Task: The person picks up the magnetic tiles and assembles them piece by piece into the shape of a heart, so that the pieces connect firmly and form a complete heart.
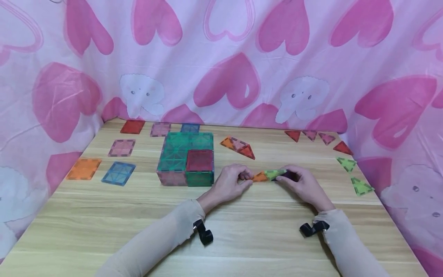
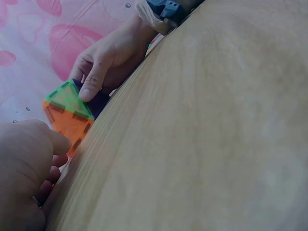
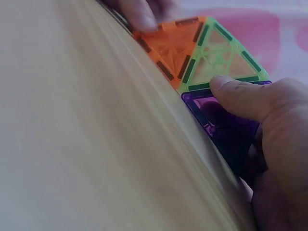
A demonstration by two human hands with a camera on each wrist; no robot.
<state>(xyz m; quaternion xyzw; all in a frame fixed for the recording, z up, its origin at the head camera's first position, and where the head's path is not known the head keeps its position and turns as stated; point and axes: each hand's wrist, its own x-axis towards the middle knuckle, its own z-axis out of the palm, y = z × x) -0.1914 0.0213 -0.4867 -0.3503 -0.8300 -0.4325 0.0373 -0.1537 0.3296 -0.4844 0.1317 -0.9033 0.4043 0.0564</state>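
Three triangular magnetic tiles stand joined edge to edge in a row, between my two hands. At the left end is an orange triangular magnetic tile (image 3: 168, 48), and my left hand (image 1: 228, 184) pinches its outer corner between thumb and fingers. A light green triangular tile (image 3: 222, 60) forms the middle. My right hand (image 1: 304, 186) grips the purple triangular magnetic tile (image 3: 226, 137) at the other end, thumb on its face near the seam with the green one. In the right wrist view, the row leans up from the table surface.
Left of the hands stands a box of magnetic tiles (image 1: 174, 154), green on top with a red square (image 1: 200, 159) at one corner. Behind the hands lies a joined orange, pink and red strip (image 1: 238, 145). Loose squares (image 1: 119, 173) lie left, loose triangles (image 1: 361, 186) right.
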